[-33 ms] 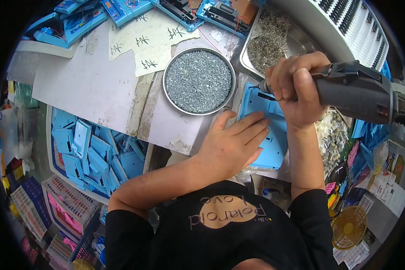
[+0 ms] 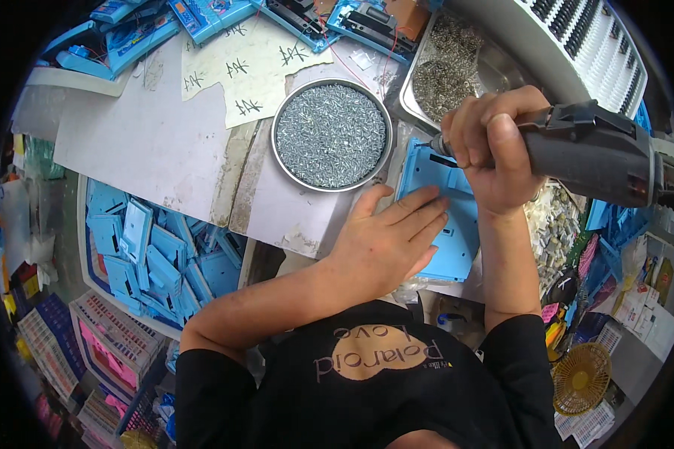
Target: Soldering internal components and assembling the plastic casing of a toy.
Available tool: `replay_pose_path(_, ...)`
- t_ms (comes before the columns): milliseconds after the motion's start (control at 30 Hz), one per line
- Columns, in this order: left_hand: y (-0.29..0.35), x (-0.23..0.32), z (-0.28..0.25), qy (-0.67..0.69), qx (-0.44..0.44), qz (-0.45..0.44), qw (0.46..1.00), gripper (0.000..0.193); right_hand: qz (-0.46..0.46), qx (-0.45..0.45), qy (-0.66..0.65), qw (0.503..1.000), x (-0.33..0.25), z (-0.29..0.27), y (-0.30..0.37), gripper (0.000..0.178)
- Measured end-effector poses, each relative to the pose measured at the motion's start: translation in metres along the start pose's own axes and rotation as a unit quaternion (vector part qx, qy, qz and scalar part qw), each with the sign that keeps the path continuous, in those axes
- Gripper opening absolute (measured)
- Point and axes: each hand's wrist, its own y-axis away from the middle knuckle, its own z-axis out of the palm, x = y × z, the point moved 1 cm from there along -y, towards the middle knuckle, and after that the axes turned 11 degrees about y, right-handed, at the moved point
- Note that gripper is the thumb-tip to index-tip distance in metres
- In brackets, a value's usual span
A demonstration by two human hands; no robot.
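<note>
My right hand [image 2: 502, 142] grips a dark grey electric screwdriver [image 2: 595, 153], held almost level. Its tip meets the upper left corner of a blue plastic panel [image 2: 457, 251] on the bench. Across the panel's left side lies my left hand [image 2: 397, 239], fingers stretched out and thumb apart, pressing on the plastic. Part of the panel is hidden under both hands. Just left of it stands a round metal dish [image 2: 275, 142] heaped with small silvery screws [image 2: 329, 135].
Blue panels [image 2: 157, 251] fill a bin at left. A metal tray [image 2: 406, 101] with small metal parts sits behind the panel. Blue assemblies [image 2: 374, 30] with loose wires line the back. Small pale parts [image 2: 554, 232] lie at right, near a yellow basket [image 2: 581, 378].
</note>
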Motion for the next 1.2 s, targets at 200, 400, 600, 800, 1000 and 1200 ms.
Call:
replay_pose_path(200, -0.006, 0.001, 0.000, -0.025, -0.017, 0.007, 1.000, 0.040, 0.051, -0.033, 0.112, 0.992, -0.006, -0.006, 0.000, 0.015)
replay_pose_path(400, -0.003, 0.008, 0.005, -0.079, -0.040, 0.003, 0.996, 0.040, -0.034, -0.035, 0.066, 0.997, -0.089, -0.060, 0.014, 0.022)
replay_pose_path(600, -0.012, 0.016, 0.001, -0.103, -0.073, 0.007, 0.992, 0.044, 0.016, 0.146, 0.084, 0.986, -0.079, -0.076, 0.085, 0.012)
replay_pose_path(800, -0.011, 0.021, 0.003, -0.130, -0.083, 0.006, 0.988, 0.044, 0.019, 0.103, 0.198, 0.975, -0.072, -0.077, 0.084, 0.013)
replay_pose_path(1000, -0.006, 0.019, 0.005, -0.147, -0.074, 0.001, 0.986, 0.044, 0.070, 0.090, 0.058, 0.992, -0.109, -0.063, 0.111, 0.021)
replay_pose_path(1200, -0.024, 0.003, 0.002, -0.046, -0.048, 0.012, 0.998, 0.046, 0.103, 0.131, 0.069, 0.984, -0.114, -0.054, 0.128, 0.026)
